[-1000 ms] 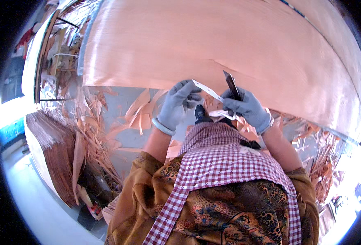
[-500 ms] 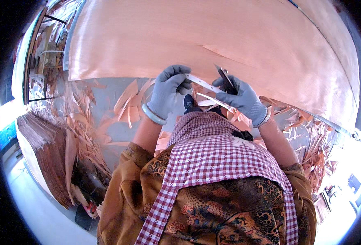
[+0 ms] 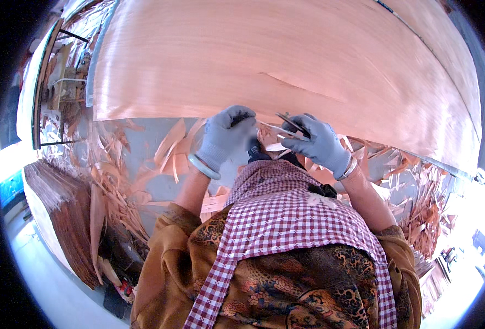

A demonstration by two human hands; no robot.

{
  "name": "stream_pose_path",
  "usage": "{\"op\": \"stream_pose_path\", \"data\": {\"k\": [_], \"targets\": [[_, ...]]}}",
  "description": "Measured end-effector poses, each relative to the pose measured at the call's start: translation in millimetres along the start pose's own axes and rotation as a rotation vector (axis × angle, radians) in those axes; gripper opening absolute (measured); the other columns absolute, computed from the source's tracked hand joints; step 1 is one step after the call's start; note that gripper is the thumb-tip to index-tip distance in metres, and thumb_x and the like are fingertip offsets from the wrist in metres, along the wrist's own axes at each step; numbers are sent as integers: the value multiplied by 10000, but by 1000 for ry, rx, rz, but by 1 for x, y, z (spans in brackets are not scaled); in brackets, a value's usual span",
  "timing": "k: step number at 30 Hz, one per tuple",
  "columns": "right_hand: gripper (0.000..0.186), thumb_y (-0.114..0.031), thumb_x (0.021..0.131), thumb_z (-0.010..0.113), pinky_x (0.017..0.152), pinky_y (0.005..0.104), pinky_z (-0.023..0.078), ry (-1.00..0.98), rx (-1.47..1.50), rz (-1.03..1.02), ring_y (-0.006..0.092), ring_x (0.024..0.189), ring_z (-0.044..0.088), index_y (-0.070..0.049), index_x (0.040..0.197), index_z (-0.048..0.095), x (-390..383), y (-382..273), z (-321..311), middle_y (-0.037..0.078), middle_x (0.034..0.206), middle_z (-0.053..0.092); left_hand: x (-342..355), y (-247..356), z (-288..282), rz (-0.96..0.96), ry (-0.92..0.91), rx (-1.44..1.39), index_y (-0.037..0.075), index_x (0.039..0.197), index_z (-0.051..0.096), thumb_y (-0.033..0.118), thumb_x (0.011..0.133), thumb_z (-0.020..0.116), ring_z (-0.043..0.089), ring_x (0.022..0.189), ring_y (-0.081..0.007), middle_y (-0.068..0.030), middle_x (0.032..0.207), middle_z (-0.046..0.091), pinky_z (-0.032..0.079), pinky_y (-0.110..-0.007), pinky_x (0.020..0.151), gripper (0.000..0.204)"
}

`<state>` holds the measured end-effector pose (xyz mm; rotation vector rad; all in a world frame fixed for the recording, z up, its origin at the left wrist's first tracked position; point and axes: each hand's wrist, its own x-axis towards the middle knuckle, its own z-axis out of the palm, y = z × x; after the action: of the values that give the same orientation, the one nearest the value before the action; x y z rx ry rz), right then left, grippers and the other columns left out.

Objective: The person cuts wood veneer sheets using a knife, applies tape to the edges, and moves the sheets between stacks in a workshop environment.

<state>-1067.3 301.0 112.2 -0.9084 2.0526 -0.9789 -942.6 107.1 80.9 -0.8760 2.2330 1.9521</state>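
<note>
1. The grey-gloved left hand (image 3: 227,137) pinches a thin pale strip (image 3: 272,129) at the near edge of the broad pinkish wood veneer sheet (image 3: 286,60).
2. The grey-gloved right hand (image 3: 315,143) grips a dark slim blade tool (image 3: 293,124) on that strip.

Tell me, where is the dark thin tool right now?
In the head view, the dark thin tool is near the middle, in the gloved right hand, beside the left hand, at the near edge of the big wood sheet.

Grey floor (image 3: 144,137) littered with wood scraps (image 3: 116,181), bright daylight.
</note>
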Motion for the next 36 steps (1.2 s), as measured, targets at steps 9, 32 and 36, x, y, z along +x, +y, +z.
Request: {"op": "stream_pose_path", "data": {"k": [9, 32, 36], "targets": [[259, -273, 834, 638, 590, 239, 424, -110, 423, 208, 84, 649, 510, -26, 911, 621, 1, 17, 2, 22, 732, 600, 13, 6, -10, -36, -129, -169, 76, 789, 538, 152, 875, 561, 490, 594, -57, 17, 685, 538, 368, -193, 501, 117], [236, -210, 867, 608, 474, 187, 412, -219, 787, 357, 59, 560, 532, 4, 965, 595, -1, 16, 5, 32, 742, 605, -3, 4, 22, -230, -12, -786, 74, 857, 588, 122, 852, 601, 527, 626, -54, 9, 723, 576, 399, -175, 537, 50], [219, -208, 877, 597, 476, 180, 429, -240, 798, 361, 66, 558, 541, -1, 947, 578, 2, 11, 0, 33, 723, 601, 4, 5, 11, -162, 11, -793, 76, 844, 589, 125, 846, 608, 503, 611, -48, 15, 709, 558, 384, -178, 529, 52]]}}
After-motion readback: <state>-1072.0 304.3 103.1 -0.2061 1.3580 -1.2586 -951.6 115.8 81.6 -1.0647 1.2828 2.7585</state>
